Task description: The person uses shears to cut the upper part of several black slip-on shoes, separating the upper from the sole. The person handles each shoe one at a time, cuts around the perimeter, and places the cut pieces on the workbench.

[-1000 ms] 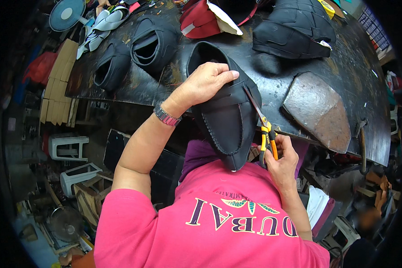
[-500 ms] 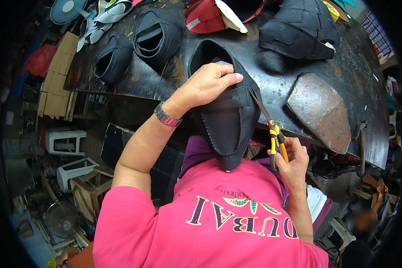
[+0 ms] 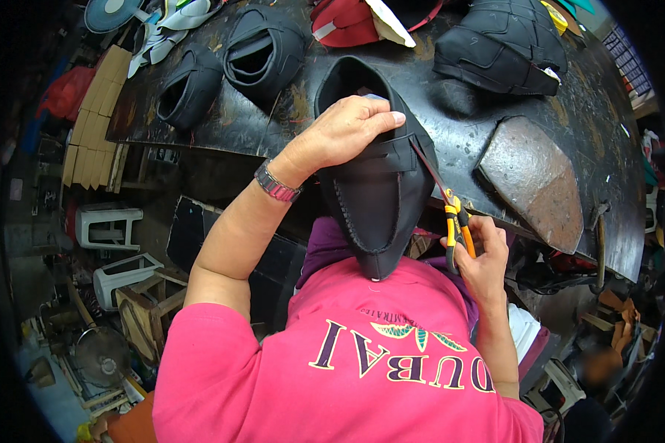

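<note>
A black loafer-style shoe upper (image 3: 366, 214) stands with its toe against my pink shirt and its opening over the table's front edge. Stitching runs around its toe panel, and a strap crosses above. My left hand (image 3: 353, 129) is closed on the upper beside the opening, thumb on the outside and fingers partly hidden inside. In my right hand (image 3: 482, 255) are scissors (image 3: 451, 214) with yellow, orange and black handles. Their long, narrow blades reach up to the right end of the strap; the exact contact at the tip is too small to tell.
The dark worktable (image 3: 288, 125) bears two black shoe uppers (image 3: 262, 59) at left and a black stack of uppers (image 3: 499, 52) at right. A red and white piece (image 3: 347, 22) lies at the back. On the right is a flat stone slab (image 3: 532, 181). White stools (image 3: 111, 227) stand at left.
The scissors' handles have drawn a little closer together, with the blades still by the strap's right end. My left hand keeps its hold on the upper. The view has shifted slightly.
</note>
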A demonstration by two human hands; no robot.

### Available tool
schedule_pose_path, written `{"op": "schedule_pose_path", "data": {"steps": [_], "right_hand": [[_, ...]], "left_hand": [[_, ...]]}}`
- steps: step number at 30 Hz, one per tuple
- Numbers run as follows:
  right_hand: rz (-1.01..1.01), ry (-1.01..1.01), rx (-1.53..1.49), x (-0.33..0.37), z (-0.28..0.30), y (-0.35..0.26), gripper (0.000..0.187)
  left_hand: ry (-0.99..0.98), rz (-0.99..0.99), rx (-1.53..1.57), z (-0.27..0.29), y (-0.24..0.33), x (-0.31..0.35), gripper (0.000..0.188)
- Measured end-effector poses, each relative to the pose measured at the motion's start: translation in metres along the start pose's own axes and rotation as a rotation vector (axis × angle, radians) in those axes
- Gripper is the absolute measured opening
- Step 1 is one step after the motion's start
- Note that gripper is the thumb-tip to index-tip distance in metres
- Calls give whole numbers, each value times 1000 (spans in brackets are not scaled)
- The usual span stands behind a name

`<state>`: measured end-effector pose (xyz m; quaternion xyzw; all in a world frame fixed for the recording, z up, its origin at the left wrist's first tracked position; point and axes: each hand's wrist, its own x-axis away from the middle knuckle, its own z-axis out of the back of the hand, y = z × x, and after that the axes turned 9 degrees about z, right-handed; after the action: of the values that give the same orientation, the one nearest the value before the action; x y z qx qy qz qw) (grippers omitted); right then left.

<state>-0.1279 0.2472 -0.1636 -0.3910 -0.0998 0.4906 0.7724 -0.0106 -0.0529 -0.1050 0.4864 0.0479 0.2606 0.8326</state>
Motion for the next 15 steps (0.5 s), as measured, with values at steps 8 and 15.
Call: {"op": "schedule_pose_path", "data": {"steps": [8,15], "right_hand": [[-19,14,87,6,8,-14,34],[-191,-8,-221,-3,-6,-20,27]], "left_hand": [[21,-23,-20,-3,-3,-2,43],[29,-27,-16,-7,-4,-1,44]]}}
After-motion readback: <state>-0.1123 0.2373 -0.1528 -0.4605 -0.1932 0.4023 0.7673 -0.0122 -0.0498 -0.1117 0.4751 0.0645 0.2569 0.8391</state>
